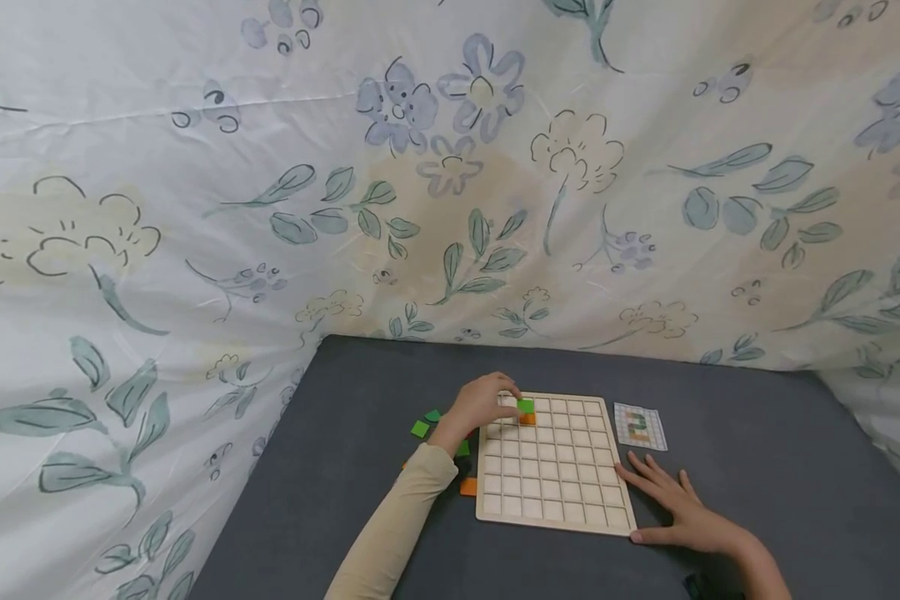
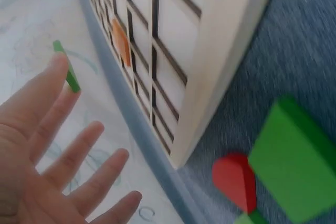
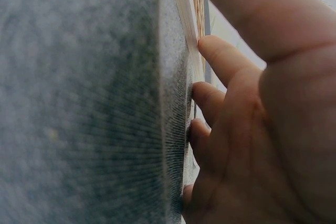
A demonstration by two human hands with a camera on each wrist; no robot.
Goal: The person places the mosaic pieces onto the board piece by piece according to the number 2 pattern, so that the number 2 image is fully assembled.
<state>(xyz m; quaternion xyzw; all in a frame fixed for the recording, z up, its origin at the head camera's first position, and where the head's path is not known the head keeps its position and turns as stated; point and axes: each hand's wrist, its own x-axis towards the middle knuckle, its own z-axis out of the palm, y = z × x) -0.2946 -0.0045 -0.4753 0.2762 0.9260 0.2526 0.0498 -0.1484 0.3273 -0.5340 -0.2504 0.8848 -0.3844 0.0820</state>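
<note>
Above the far left part of the gridded board (image 1: 551,471), the left hand (image 1: 480,405) is pinching a green tile (image 1: 526,406) near an orange tile (image 1: 527,419) that is lying on the grid. The right hand (image 1: 678,508), fingers spread, is touching the board's right edge. Placing seems to be happening; the next move is probably calling for squaring the green tile to a cell.

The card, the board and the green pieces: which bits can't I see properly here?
- Card: head view, its pattern is too small to make out exactly.
- Held green piece: left wrist view, partly covered by the left hand.
- Light green piece: left wrist view, cut off by the bottom edge.
- Board: right wrist view, partly hidden behind the right hand.
</note>
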